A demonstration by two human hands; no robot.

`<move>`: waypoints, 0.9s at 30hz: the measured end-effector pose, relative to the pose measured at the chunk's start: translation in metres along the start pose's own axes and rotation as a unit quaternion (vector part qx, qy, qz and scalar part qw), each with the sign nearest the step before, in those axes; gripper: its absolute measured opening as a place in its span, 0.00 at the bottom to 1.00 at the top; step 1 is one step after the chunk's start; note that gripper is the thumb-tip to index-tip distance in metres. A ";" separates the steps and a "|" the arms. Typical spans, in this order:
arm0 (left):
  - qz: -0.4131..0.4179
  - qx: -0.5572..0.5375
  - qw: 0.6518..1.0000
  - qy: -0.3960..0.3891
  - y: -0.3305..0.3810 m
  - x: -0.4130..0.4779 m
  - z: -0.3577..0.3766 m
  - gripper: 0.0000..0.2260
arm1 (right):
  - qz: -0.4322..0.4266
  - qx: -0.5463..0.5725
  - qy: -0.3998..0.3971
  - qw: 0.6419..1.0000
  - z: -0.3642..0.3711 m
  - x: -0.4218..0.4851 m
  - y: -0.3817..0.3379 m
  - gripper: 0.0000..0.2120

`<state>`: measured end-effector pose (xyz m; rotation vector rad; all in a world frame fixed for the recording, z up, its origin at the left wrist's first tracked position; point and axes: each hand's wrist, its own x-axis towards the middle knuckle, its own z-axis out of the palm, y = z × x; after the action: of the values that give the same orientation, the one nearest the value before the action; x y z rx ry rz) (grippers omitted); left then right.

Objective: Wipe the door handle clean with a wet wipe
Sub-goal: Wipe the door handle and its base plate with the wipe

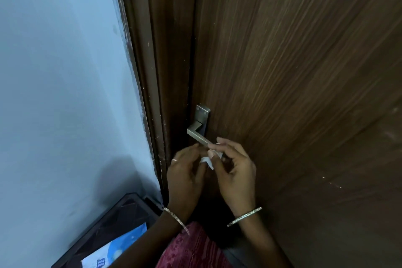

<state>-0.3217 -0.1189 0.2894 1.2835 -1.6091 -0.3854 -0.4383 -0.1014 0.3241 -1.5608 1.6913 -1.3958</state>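
A pale blue wall point(65, 72) stands at the left, with a black crate point(109, 222) low against it holding a blue packet point(117, 248). The left hand point(185, 172) and right hand point(235, 176) both pinch a small white wet wipe point(206, 160) between them, just below the free end of the metal door handle point(196, 135) on the brown door point(304, 72).

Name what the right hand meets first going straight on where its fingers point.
Probably the free end of the door handle, just ahead of the right hand; depth is unclear.
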 end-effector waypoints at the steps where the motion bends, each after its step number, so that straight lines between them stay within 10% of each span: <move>1: -0.029 -0.015 0.999 0.008 0.004 0.002 -0.003 0.10 | -0.012 -0.009 0.011 1.000 0.000 -0.002 -0.002 0.11; 7: -0.224 -0.065 0.970 0.070 -0.006 0.022 -0.016 0.04 | -0.008 -0.007 0.056 0.998 -0.008 0.001 0.000 0.11; 14: -0.026 0.165 0.985 0.042 0.003 0.066 -0.022 0.12 | 0.038 0.000 0.011 0.999 -0.005 0.000 0.013 0.10; 27: 0.001 0.229 0.972 -0.059 -0.011 0.072 -0.018 0.18 | 0.057 0.009 -0.034 0.998 -0.007 -0.003 0.017 0.15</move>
<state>-0.2966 -0.1797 0.3250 1.6258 -1.8689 -0.0884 -0.4517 -0.0988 0.3117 -1.4616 1.6942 -1.2850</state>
